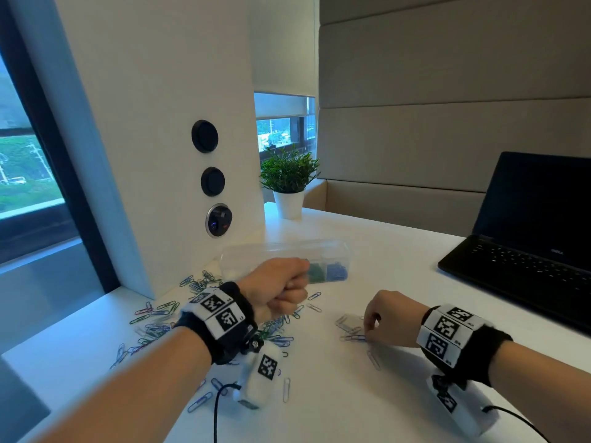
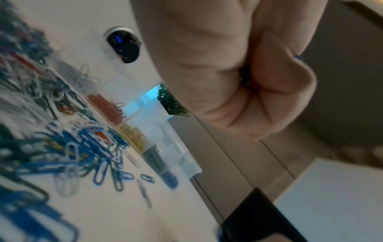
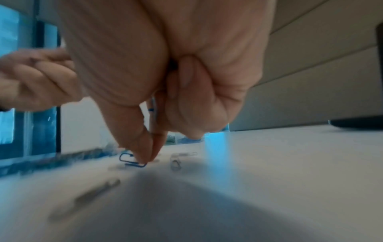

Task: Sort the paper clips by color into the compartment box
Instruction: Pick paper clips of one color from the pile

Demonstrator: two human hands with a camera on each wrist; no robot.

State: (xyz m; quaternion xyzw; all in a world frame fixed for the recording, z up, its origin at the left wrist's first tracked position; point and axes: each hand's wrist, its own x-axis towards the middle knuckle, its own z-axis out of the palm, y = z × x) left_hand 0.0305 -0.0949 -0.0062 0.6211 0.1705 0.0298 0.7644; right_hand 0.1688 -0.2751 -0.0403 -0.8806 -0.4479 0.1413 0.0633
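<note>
Clear compartment box (image 1: 284, 251): head view, on the white worktop (image 1: 399, 260), behind the fisted left hand (image 1: 281, 290).
Left wrist: fist clenched; contents hidden; loose paper clips (image 2: 68, 147) beside box.
Right wrist: right hand (image 3: 165, 78) pinches blue clip (image 3: 132, 161) on worktop.

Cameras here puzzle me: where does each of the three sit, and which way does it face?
Head: on the person's head, facing forward and down at the white table, compartment box, laptop; both forearms, the left hand and right hand show.
Left wrist: under the left wrist, along the fisted hand toward the clip pile and box.
Right wrist: low over the table, along the right hand, whose fingertips pinch a blue paper clip; the left hand shows too.
Shared: all three see the box.
</note>
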